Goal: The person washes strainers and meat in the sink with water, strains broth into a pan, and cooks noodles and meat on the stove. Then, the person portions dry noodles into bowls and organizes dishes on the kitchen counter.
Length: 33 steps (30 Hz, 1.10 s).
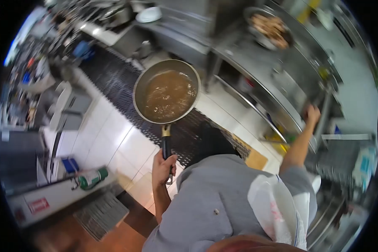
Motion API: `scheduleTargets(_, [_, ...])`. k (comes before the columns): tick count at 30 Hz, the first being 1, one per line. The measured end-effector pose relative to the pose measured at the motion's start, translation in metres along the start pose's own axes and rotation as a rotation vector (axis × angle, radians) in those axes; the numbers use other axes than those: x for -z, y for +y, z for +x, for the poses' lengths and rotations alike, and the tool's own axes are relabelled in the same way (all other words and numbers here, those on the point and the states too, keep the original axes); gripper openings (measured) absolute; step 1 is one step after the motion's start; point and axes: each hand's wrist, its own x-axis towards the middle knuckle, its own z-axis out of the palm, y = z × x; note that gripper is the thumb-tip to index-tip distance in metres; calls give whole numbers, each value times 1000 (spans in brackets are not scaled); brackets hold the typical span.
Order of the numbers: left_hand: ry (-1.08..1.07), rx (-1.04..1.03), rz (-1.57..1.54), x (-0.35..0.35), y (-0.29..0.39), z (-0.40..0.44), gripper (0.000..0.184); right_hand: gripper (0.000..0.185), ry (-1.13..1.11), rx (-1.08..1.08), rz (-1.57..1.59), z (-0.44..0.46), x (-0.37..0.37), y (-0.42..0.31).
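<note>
A round pan (pixel 136 98) with brown liquid (pixel 168 94) in it is held out over the floor. My left hand (pixel 163 168) is wrapped round its black handle (pixel 166 147). On the other side, my right hand (pixel 312 114) is stretched toward the metal counter, beside a long metal bar or pipe (pixel 323 111). The fingers of that hand look curled, but blur hides what they hold, if anything.
A bowl of pale food pieces (pixel 268 29) stands on the steel counter (pixel 243 54). Dark perforated mats (pixel 109 80) run over white floor tiles (pixel 113 138). A green bottle (pixel 92 178) lies at the lower left, near a metal grate (pixel 101 215). A white bowl (pixel 148 15) is at the top.
</note>
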Motion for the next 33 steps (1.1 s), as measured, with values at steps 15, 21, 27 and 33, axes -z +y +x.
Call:
scheduleTargets(15, [260,-81,-64,298,149,187,18,53,627,728,-206,-276,-321,-263])
scheduleTargets(21, [301,-123,-28,429,222,301,16,16,-225,543,328,-388,-539,-389])
scheduleTargets(27, [241,-145,46,565,312,434,16,15,-760,304,193,-495,-756,-423])
scheduleTargets(33, [117,-115,121,676,415,572,15,10,-1100,188,32,-588,-958,-426])
